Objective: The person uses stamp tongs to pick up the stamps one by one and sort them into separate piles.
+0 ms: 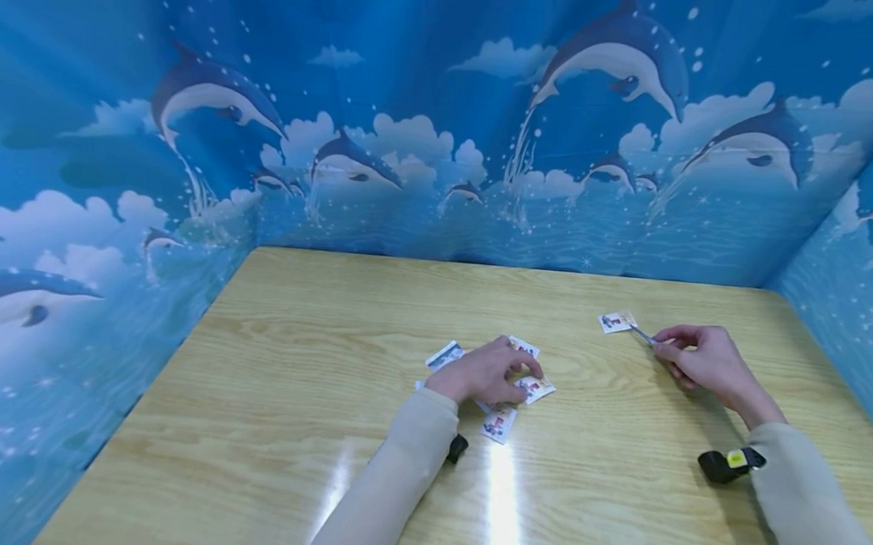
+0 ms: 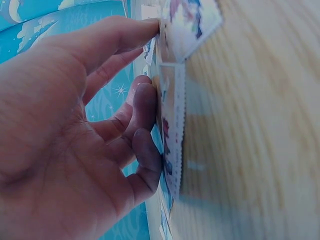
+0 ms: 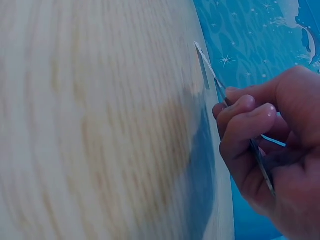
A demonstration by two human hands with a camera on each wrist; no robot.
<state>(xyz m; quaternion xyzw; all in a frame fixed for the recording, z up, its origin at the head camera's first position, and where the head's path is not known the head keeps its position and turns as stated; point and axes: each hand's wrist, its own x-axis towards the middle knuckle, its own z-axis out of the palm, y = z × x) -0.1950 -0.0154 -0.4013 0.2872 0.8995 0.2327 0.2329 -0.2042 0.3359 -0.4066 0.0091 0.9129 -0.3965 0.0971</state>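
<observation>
Blue dolphin-print backdrop along back, both sides of wood-grain table.

I see a pale, wood-grained table, light glaring in streaks off its nearer part. Stamps lie loosely grouped around the middle of the tabletop, some partly hidden from me. Another stamp shows by the far edge, toward the right corner; I can't tell whether it touches the surface.
</observation>
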